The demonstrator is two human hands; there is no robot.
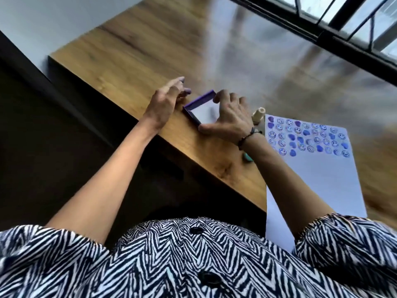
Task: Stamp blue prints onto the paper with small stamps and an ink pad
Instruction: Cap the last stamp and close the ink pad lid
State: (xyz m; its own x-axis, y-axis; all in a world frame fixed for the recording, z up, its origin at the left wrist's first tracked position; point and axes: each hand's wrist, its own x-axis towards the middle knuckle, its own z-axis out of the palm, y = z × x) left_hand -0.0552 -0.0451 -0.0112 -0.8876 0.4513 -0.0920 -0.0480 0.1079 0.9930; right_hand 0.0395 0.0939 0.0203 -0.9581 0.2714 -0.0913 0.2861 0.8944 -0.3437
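Note:
A square ink pad case (199, 108) with a purple rim and a pale glossy top lies near the table's left edge. My right hand (229, 117) grips it, thumb on the near corner and fingers over the far side. My left hand (165, 100) rests against its left rim with ink-stained fingers spread. A cream stamp (258, 116) stands just right of my right hand. A teal stamp (248, 157) lies under my right wrist. The white paper (318, 179) on the right carries several rows of blue smiley and heart prints (307, 138).
The wooden table (150, 50) stretches away with a glare-covered surface, its left edge dropping off to a dark floor. A black-framed window (343, 22) runs along the far right. The paper overhangs the table's near edge by my striped shirt.

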